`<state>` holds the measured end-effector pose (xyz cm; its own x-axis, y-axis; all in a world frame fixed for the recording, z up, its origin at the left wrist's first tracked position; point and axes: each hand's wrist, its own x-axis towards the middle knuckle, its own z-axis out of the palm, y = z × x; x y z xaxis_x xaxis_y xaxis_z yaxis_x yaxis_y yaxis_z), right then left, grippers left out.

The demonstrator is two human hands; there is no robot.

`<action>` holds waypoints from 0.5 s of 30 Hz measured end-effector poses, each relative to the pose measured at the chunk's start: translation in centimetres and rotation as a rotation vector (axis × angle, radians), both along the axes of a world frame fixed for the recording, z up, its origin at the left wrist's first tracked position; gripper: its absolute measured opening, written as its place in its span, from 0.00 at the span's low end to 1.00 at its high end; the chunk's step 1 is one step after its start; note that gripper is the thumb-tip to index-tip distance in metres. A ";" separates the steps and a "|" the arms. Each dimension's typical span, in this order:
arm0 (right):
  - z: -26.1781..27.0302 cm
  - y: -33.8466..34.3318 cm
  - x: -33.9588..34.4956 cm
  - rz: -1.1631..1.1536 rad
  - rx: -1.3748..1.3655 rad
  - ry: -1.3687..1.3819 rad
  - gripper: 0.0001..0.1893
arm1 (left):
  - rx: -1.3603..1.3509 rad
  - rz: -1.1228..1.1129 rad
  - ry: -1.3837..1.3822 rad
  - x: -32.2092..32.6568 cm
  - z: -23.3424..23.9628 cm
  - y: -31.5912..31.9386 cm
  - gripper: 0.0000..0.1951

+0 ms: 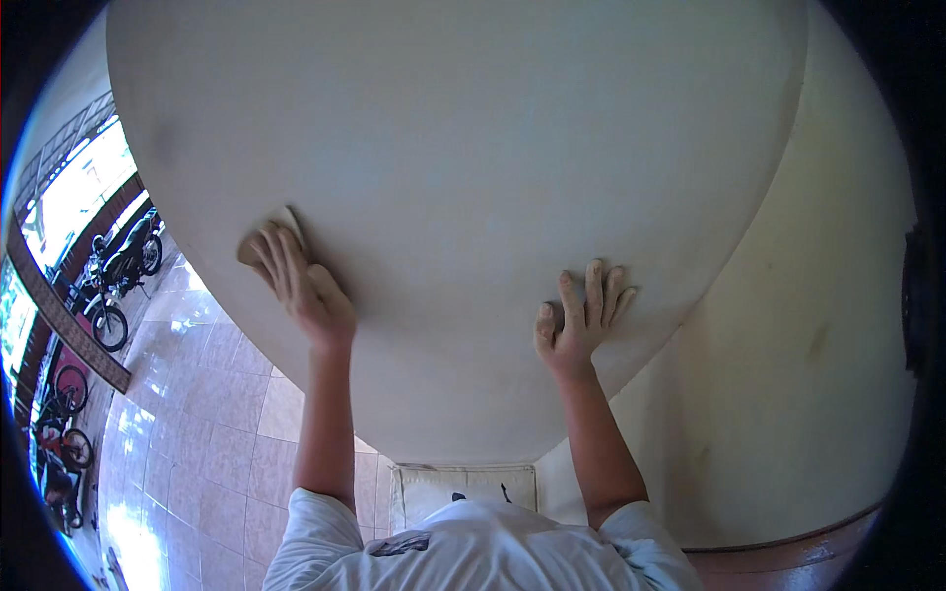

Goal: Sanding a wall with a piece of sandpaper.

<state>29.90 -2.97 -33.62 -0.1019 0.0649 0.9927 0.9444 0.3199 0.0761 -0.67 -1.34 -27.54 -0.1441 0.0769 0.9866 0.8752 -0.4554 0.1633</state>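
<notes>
A broad, pale wall surface (458, 162) fills most of the view in front of me. Against its left part, my left hand (299, 277) presses a thin tan pad or folded sheet (255, 240), possibly sandpaper. Part of that piece is hidden beneath my fingers, and its edge looks blurred. Lower on the right side of the same surface, my right hand (587, 314) rests with its fingers spread and nothing in it. The fingers of both hands look dusty.
Glossy floor tiles (199, 391) lie below on the left. Beyond them stand a motorcycle (118, 270) and several other two-wheelers. A second pale wall (768, 414) adjoins on the right. Below me is a whitish rectangular surface (421, 487), partly hidden by my shirt.
</notes>
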 end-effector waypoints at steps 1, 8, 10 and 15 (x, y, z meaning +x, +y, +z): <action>-0.3 0.0 -0.1 -0.005 0.004 -0.006 0.21 | 0.049 0.028 -0.034 -0.5 0.8 0.0 0.24; -0.9 0.0 -0.7 0.004 -0.010 0.002 0.21 | -0.210 -0.080 0.217 4.6 -13.0 -1.6 0.23; -1.2 0.0 -0.2 -0.024 -0.009 -0.022 0.22 | -0.229 -0.085 0.222 3.4 -9.6 -0.8 0.23; -1.3 0.0 0.2 -0.019 -0.015 -0.008 0.22 | -0.054 0.016 0.061 1.7 -2.1 -0.6 0.23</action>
